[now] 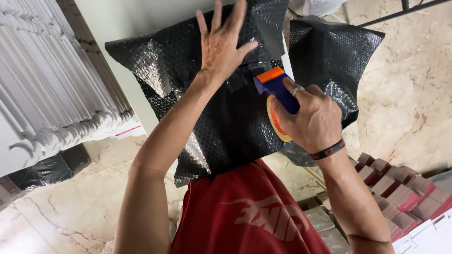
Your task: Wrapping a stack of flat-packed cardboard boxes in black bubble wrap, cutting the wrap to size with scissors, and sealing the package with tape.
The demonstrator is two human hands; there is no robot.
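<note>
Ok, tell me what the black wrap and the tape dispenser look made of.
Black wrap: plastic bubble sheet, glossy, going by its rows of small raised bubbles and shiny creases. Tape dispenser: looks like hard moulded plastic, blue with an orange end, smooth and matte; its roll looks yellowish.

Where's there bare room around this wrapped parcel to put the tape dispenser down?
Bare marble floor lies right of the black bubble-wrapped parcel, above the red boxes. More floor shows lower left, below the white stacked panels. The parcel top is crowded by the left hand and right hand with the tape dispenser.
</note>
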